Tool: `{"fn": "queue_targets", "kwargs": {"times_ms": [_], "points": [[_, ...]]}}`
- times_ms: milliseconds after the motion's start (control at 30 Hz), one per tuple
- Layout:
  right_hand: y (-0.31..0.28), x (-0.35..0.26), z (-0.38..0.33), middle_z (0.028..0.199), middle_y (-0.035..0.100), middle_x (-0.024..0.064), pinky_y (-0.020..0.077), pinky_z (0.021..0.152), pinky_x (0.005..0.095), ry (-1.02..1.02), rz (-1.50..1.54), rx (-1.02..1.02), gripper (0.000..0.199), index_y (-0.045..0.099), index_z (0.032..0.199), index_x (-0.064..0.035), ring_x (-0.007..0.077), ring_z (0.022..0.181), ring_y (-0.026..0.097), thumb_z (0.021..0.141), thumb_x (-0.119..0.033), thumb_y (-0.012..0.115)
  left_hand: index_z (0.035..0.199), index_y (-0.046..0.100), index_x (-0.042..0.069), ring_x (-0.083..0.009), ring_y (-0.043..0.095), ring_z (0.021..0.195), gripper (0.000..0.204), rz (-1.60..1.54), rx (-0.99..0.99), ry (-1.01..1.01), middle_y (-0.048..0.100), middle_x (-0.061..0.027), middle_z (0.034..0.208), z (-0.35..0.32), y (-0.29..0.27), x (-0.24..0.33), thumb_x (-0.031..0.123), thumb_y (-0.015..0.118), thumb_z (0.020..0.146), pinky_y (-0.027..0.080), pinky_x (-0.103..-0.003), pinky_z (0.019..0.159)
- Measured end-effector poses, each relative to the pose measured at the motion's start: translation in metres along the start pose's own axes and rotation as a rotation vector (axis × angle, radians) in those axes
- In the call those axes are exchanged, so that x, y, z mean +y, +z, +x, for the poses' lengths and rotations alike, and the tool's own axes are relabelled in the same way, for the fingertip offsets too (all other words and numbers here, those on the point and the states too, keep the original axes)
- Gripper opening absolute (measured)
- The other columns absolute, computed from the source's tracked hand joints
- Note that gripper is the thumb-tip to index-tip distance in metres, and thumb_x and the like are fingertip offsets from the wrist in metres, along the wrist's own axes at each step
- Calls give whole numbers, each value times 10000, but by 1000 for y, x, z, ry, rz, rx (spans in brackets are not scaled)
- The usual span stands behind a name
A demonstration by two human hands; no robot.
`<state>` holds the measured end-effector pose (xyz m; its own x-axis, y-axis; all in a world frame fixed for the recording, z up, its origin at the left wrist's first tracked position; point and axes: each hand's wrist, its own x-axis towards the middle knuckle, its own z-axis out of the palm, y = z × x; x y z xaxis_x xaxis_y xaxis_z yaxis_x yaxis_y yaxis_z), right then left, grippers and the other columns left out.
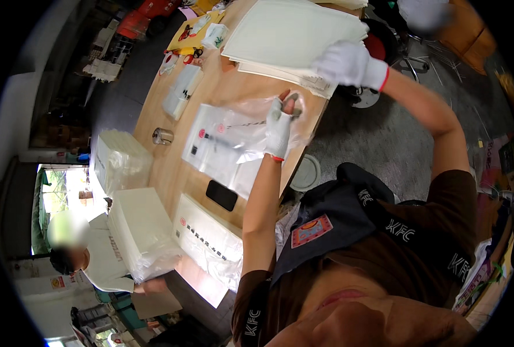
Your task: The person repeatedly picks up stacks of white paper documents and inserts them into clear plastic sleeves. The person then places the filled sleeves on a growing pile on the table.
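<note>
A clear plastic bag point(234, 139) with small red and black label marks lies at the table's middle. At its 7 o'clock lies a black phone point(221, 195), screen dark. Farther toward 7 o'clock sits a white printed package point(208, 237). At 12 o'clock lies a yellow packet point(190, 34).

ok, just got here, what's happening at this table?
A person in white gloves stands at a wooden table. The left hand pinches the edge of a clear plastic bag lying on the table. The right hand rests on a stack of cream sheets further along. A black phone, a small glass jar and wrapped bundles of sheets sit nearby. Another person is at the far side.
</note>
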<state>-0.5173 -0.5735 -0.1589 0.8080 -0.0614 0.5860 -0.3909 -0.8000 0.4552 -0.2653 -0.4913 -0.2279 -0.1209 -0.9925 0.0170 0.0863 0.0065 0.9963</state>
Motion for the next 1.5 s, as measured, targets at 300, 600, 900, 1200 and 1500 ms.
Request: {"fn": "queue_targets", "kwargs": {"times_ms": [300, 600, 900, 1200, 1500], "points": [[-44, -53, -22, 950, 635, 137, 474, 796, 354, 1078, 648, -398, 595, 424, 1369, -124, 283, 912, 609, 870, -408, 579, 1159, 516, -46, -193, 616, 877, 339, -254, 72, -291, 621, -121, 957, -47, -65, 45, 18, 466, 830, 519, -313, 741], [16, -166, 31, 1086, 600, 171, 472, 816, 340, 1121, 1003, -22, 456, 524, 1238, -61, 287, 960, 607, 868, -308, 622, 1332, 336, -64, -402, 470, 1164, 674, 1255, -125, 112, 422, -293, 1300, -94, 22, 19, 219, 640, 802, 394, -418, 983], [-46, -115, 14, 914, 600, 75, 506, 570, 361, 235, 489, -271, 184, 570, 874, -84, 238, 762, 643, 818, -258, 592, 1404, 374, 85, -53, 422, 542, 472, -423, 328, -32, 482, -138, 1367, -103, -113, 63, 235, 398, 957, 391, -237, 477], [17, -139, 39, 887, 664, 169, 515, 691, 394, 573, 1172, -689, 223, 639, 861, -33, 311, 781, 653, 826, -237, 558, 1057, 609, 48, -197, 592, 588, 248, 795, 366, 362, 678, -84, 907, -169, -2, 19, -1, 564, 819, 488, -302, 561], [64, -198, 103, 1287, 515, 165, 414, 980, 391, 506, 685, -553, 417, 547, 1142, -9, 302, 1195, 492, 877, -330, 525, 1067, 645, 109, -274, 621, 630, 388, 874, 129, 576, 645, -104, 868, -120, 26, 36, -54, 523, 737, 492, -341, 548]]}}
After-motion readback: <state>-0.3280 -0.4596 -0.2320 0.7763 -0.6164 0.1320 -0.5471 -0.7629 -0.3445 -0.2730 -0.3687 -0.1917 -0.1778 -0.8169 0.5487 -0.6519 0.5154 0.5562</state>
